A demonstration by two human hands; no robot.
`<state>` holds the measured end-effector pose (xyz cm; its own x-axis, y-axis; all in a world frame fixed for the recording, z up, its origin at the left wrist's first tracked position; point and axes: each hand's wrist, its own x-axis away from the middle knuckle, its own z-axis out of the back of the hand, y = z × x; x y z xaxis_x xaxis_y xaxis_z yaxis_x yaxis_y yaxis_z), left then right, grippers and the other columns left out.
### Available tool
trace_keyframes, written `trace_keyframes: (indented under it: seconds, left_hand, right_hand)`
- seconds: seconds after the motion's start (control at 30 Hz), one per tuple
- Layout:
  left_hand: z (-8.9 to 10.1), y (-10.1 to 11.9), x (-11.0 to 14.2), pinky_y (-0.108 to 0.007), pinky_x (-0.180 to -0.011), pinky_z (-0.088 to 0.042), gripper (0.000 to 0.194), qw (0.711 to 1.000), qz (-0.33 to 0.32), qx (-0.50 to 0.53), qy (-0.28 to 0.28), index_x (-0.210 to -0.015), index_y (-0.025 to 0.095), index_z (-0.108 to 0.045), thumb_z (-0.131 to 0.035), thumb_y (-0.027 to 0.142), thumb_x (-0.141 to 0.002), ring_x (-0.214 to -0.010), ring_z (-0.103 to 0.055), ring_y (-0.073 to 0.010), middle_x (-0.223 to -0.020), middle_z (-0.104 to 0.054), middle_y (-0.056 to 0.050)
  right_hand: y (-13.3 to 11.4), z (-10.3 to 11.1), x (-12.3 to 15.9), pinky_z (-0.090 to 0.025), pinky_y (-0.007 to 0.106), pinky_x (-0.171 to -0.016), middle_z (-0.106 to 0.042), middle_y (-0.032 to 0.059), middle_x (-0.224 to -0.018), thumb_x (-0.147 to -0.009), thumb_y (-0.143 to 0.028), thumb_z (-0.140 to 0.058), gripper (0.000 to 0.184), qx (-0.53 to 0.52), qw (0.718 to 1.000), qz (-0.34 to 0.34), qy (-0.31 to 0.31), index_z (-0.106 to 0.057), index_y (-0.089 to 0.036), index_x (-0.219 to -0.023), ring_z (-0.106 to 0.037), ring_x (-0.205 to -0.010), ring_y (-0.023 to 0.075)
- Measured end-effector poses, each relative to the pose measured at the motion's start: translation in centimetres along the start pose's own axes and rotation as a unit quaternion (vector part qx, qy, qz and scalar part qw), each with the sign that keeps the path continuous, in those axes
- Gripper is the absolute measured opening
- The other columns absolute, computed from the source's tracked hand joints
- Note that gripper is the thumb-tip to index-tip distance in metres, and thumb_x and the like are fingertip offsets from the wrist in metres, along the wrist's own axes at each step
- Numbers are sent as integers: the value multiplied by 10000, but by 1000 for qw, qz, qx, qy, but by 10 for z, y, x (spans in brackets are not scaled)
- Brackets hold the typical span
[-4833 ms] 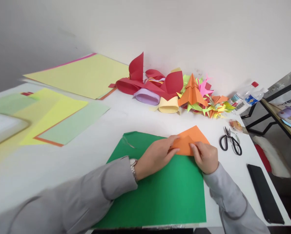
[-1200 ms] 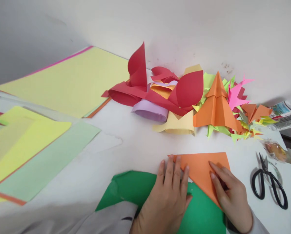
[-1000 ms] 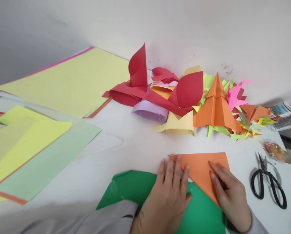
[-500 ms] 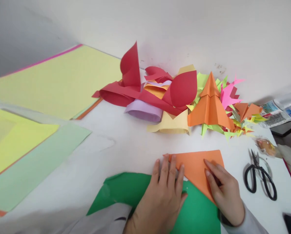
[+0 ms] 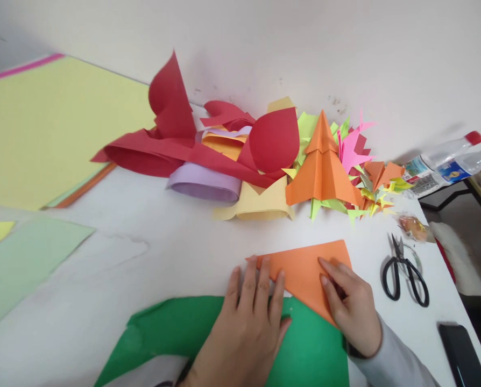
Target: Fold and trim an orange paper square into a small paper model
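As it lies flat, orange paper [image 5: 300, 266]: triangular, smooth
Left hand [image 5: 246, 322]: grip wide, touching it
Right hand [image 5: 352, 307]: grip narrowly parted, touching it

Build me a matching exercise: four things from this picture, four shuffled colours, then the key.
Things
1. Smaller sheet with the right hand on it
2. Larger sheet partly covered by the left hand
3. Handles of the scissors
4. Bottle cap

Colours
A. Black
B. Green
C. Red
D. Orange

Pairs: 1-D, 2-B, 3-A, 4-C
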<state>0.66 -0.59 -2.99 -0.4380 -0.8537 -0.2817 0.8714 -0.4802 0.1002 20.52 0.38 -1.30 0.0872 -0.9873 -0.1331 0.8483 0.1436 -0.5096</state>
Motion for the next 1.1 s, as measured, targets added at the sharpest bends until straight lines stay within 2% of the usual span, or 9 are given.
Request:
trace_keyframes:
  seconds: [0.53,0.73,0.87,1.1]
  left_hand:
    - [0,0,-1,-580,-1009,-319,584,1000,-4,-4,6,-1185,88,-635,-506,522,-816,-1238,-427,-449,-1273,-555,-245]
    - [1,0,-1,-582,-994,-334,584,1000,-9,-8,11,-1178,91,-641,-536,520,-795,-1226,-435,-457,-1261,-565,-242]
    - [1,0,-1,-584,-996,-325,590,1000,-11,-5,13,-1179,91,-639,-537,525,-793,-1227,-433,-456,-1260,-565,-245]
    - [1,1,-1,-578,-997,-298,564,1000,-9,-17,11,-1189,112,-633,-497,520,-824,-1230,-435,-429,-1278,-555,-231]
  right_hand:
    - [-2,4,-4,-556,297,-747,-668,112,-1100,-898,-244,-441,361,46,999,2,-27,-597,-192,-1220,-669,-936,210]
    - [-3,4,-5,-557,304,-728,-694,103,-1025,-903,-243,-426,367,51,998,5,-26,-593,-184,-1225,-661,-960,223]
    - [-4,5,-6,-559,312,-722,-684,110,-1068,-907,-254,-419,367,52,998,1,-31,-594,-174,-1220,-672,-919,219]
    - [-4,6,-9,-546,308,-830,-685,86,-1106,-916,-296,-434,321,36,999,-4,-32,-641,-188,-1136,-663,-976,204]
